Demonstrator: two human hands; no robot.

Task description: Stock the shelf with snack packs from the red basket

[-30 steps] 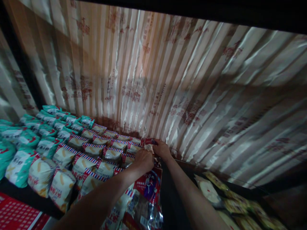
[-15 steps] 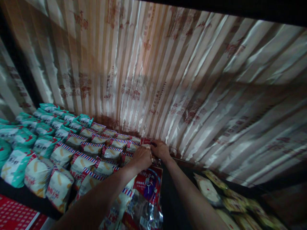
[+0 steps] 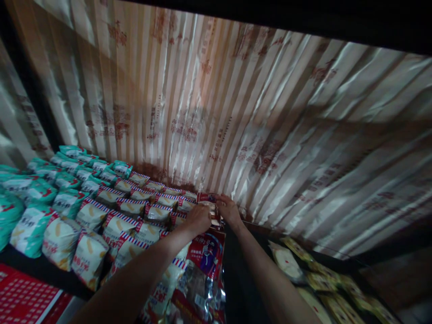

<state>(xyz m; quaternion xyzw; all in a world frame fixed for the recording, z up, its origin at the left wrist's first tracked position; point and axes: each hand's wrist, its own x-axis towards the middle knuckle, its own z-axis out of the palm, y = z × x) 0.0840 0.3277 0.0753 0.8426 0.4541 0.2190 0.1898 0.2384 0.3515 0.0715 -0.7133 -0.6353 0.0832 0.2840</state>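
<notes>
Both my hands are at the back of a dark shelf, at the right end of rows of snack bags. A dark red packet (image 3: 206,197) stands against the back wall between them. My left hand (image 3: 199,218) is closed at its front left side, with the fingertips partly hidden. At the right edge, my right hand (image 3: 228,210) has its fingers bent around the packet's upper corner. In front of my hands lies a larger red and purple bag (image 3: 206,254) with a clear, shiny lower part.
White snack bags with striped tops (image 3: 128,207) fill rows to the left, and teal bags (image 3: 67,202) stand beyond them. Pale yellow packets (image 3: 322,282) lie at the right. A red checked basket or box (image 3: 23,292) is at the lower left. Printed, pleated sheeting (image 3: 189,99) covers the back.
The view has shifted slightly. My right fingers have moved up onto the red packet's top corner, and more of the packet's pale front shows between my hands. My left hand stays closed beside it.
</notes>
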